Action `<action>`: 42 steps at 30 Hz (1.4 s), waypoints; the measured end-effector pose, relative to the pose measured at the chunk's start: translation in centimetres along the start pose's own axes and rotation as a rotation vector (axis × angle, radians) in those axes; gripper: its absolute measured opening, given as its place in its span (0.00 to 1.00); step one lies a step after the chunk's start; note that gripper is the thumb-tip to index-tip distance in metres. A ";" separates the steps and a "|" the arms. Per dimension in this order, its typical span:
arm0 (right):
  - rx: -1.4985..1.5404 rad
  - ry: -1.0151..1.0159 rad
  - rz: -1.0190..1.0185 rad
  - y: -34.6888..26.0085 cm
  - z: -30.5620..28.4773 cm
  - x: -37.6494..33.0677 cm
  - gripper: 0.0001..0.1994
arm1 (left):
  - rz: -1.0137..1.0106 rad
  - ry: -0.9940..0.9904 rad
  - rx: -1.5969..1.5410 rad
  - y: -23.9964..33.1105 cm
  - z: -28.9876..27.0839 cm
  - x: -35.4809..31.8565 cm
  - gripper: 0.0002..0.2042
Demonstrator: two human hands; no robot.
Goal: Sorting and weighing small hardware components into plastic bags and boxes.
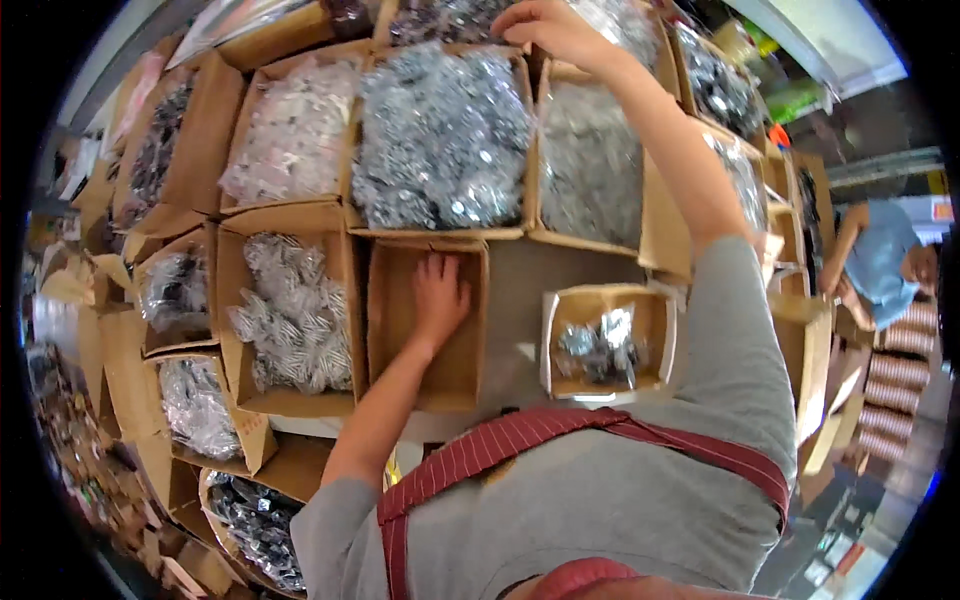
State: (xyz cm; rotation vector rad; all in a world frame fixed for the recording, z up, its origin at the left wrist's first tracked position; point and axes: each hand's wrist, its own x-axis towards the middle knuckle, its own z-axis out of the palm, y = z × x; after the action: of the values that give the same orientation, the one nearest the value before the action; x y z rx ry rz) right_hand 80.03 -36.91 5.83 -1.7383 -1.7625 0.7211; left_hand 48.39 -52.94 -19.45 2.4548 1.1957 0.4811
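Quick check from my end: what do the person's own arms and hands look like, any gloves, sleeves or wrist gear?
Both hands are bare: no gloves, rings or watch show on the left hand or the right hand. The forearms are uncovered. Short grey sleeves end near the elbow. A dark red, thinly striped apron strap crosses the grey shirt.

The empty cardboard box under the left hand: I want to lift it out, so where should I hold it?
Grip the empty cardboard box by its two long side walls, from above: it stands open-topped, wedged between neighbouring boxes, so only the rims are free.
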 end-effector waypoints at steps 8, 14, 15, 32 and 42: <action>-0.881 0.154 0.187 30.1 2.0 19.3 0.17 | 0.152 -0.009 -0.121 1.9 1.3 4.2 0.20; -0.305 0.210 -0.045 20.9 9.9 20.8 0.18 | -0.023 0.038 -0.088 -0.1 0.8 0.1 0.19; -0.077 0.264 0.063 18.2 10.9 20.3 0.18 | -0.053 0.027 -0.078 -0.5 0.5 -0.3 0.19; 1.313 0.096 0.146 3.7 3.7 -0.3 0.09 | 0.064 0.128 -0.056 -0.4 0.7 0.2 0.21; 0.648 -0.091 0.194 -2.9 -1.2 -29.2 0.16 | -0.067 -0.224 -0.415 0.9 -2.0 2.9 0.13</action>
State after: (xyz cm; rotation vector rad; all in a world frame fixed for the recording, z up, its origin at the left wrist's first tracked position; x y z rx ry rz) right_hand 79.04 -66.20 8.19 -1.4397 -1.2184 1.3007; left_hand 49.74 -50.78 -16.87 2.0470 0.9711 0.3788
